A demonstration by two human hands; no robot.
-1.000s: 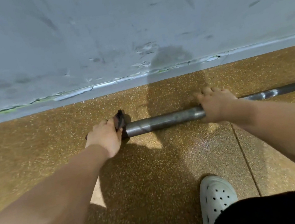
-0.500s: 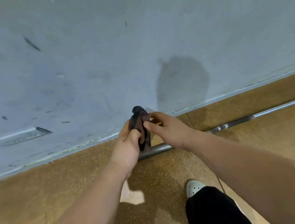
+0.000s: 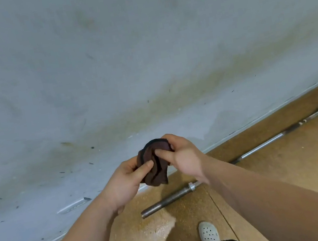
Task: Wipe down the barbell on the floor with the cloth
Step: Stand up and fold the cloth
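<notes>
Speckled floor (image 3: 288,172) meets the wall (image 3: 142,49); barbell (image 3: 167,200), partly hidden by the right forearm, lies alongside. Left hand (image 3: 122,181) and right hand (image 3: 183,156) fingers pinch the cloth (image 3: 155,165) above it.

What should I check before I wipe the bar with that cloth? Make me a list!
1. Cloth held: ok, the left hand and right hand both pinch it.
2. Cloth touching the barbell: not ok, it is up in the air.
3. Barbell lying flat on the floor: ok.
4. Shoe off the barbell: ok, it stands apart from the near end.
5. Cloth clean enough: cannot tell.
</notes>
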